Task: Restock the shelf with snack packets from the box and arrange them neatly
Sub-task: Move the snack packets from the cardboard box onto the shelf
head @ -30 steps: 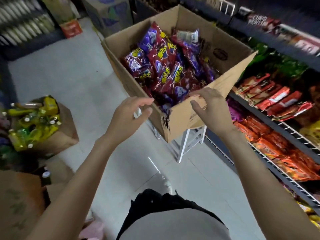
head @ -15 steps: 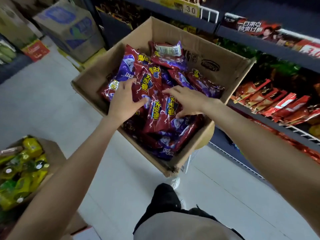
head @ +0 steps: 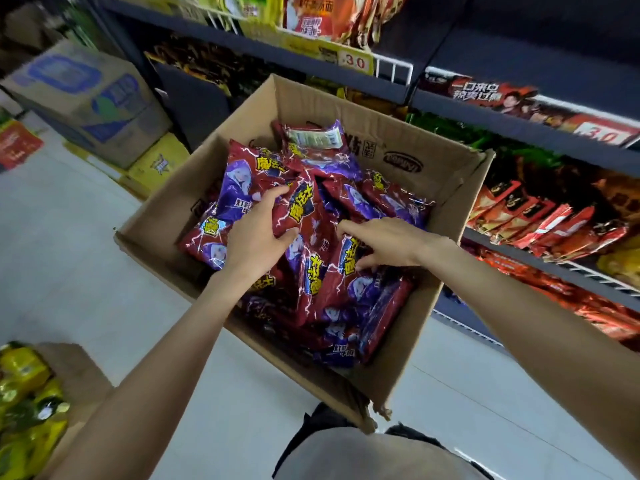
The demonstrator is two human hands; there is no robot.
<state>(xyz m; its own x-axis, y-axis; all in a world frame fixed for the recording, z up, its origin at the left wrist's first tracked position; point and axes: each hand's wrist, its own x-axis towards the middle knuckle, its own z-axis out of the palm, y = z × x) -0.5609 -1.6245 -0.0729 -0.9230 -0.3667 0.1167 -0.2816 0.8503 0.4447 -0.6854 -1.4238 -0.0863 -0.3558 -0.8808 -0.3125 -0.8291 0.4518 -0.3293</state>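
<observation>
Both hands are down inside the open brown cardboard box (head: 460,202), among the heap of glossy dark-red and purple snack packets (head: 349,285) that fills it. Her or his left hand (head: 254,233) has its fingers and thumb curled round the edge of one upright red packet with yellow lettering (head: 301,209), gripping it near the middle of the pile. Just to the right, the right hand (head: 384,244) lies palm-down over the packets with its fingers bent and spread, the tips pressing into the wrappers; I cannot tell from here whether it actually has hold of one.

The box sits tilted toward the person, one torn corner close to the light shirt at the bottom of view, with the pale tiled floor (head: 69,237) underneath and around it. Right beside the box, on the right, stands the dark metal shelf unit (head: 540,133), its wire racks already lined with red and orange foil snack packs (head: 540,220). Yellow price tags (head: 353,60) reading 30 hang on the rail of the upper shelf.

To the left, well apart from the box, a blue-printed cardboard carton (head: 86,98) rests on the floor against the shelving. At the lower left corner another brown carton holds yellow bottles (head: 27,393).
</observation>
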